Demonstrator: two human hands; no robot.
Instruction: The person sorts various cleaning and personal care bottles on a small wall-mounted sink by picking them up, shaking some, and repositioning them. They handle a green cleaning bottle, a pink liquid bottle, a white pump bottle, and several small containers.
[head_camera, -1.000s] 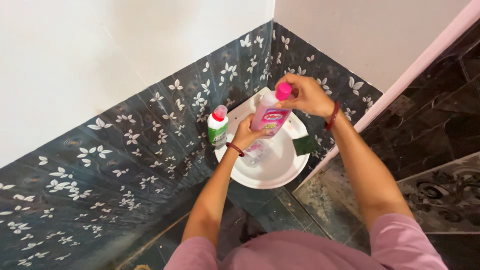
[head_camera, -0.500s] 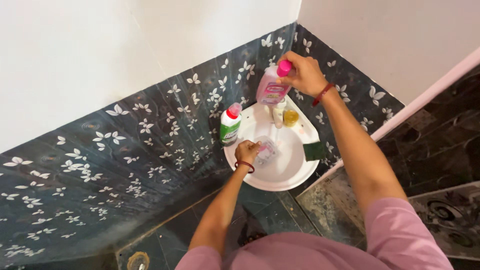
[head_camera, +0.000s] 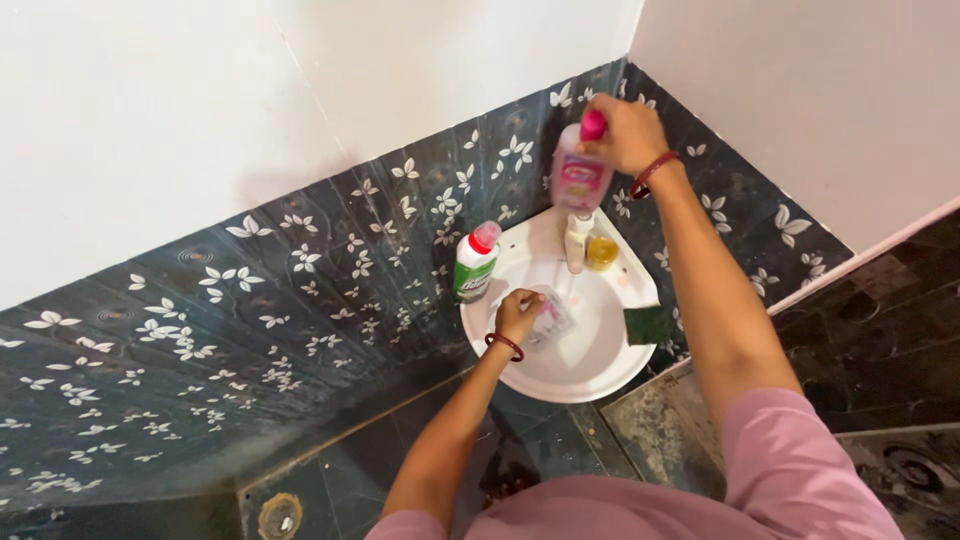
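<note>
My right hand (head_camera: 628, 133) grips a pink bottle (head_camera: 579, 176) by its pink cap, holding it upright above the back of a white corner sink (head_camera: 600, 370). My left hand (head_camera: 518, 313) is down in the basin, closed on a clear plastic item (head_camera: 550, 316) that looks like a small container. Both wrists carry a red bangle. A white tap (head_camera: 576, 242) stands at the back of the sink under the pink bottle.
A green-and-white bottle with a red cap (head_camera: 475, 262) stands on the sink's left rim. A small yellow jar (head_camera: 602, 252) sits beside the tap, and a green scrub pad (head_camera: 647, 324) lies on the right rim. Dark floral tiles line the corner walls.
My right hand has lifted the pink bottle away from the basin toward the back corner. My left hand let go of the bottle and dropped onto the clear item in the sink.
</note>
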